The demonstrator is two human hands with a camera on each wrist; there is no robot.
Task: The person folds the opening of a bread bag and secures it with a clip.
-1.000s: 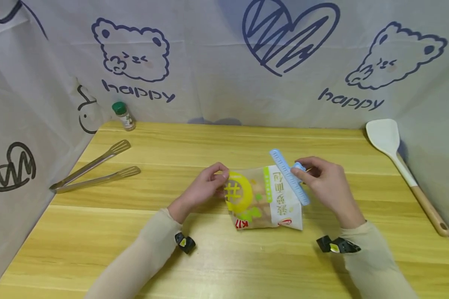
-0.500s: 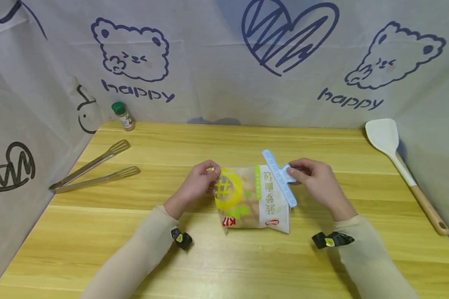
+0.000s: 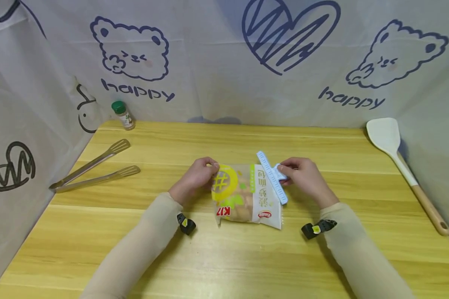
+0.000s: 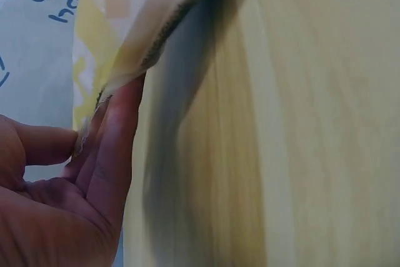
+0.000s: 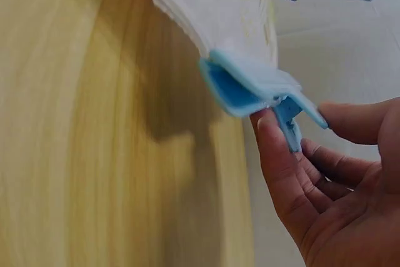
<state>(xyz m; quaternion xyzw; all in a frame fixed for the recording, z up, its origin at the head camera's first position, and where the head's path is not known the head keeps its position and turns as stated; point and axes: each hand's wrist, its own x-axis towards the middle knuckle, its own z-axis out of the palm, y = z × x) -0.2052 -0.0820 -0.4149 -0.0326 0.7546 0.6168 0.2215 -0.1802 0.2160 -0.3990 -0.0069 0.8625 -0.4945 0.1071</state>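
Note:
A bread bag (image 3: 239,203), printed yellow, green and white, is held up over the wooden table between both hands. My left hand (image 3: 200,174) pinches its left edge between thumb and fingers, as the left wrist view shows with the bag's corner (image 4: 119,35). A light blue bag clip (image 3: 272,176) lies slantwise across the upper right corner of the bag. My right hand (image 3: 303,176) holds the clip by its handle, with the thumb on one lever and fingers under the other. In the right wrist view the clip (image 5: 250,82) sits on the bag's white end (image 5: 212,10).
Metal tongs (image 3: 97,166) lie spread at the left of the wooden table (image 3: 228,265). A green-capped seasoning jar (image 3: 123,115) stands at the back left corner. Along the right side rests a white spatula (image 3: 408,170) with a wooden handle. Printed cloth (image 3: 202,62) walls the back and sides.
Bag, clip and right hand have shifted left. The left hand has moved slightly left and up. The clip's handle has turned to face the head camera more, and both hands keep their grip.

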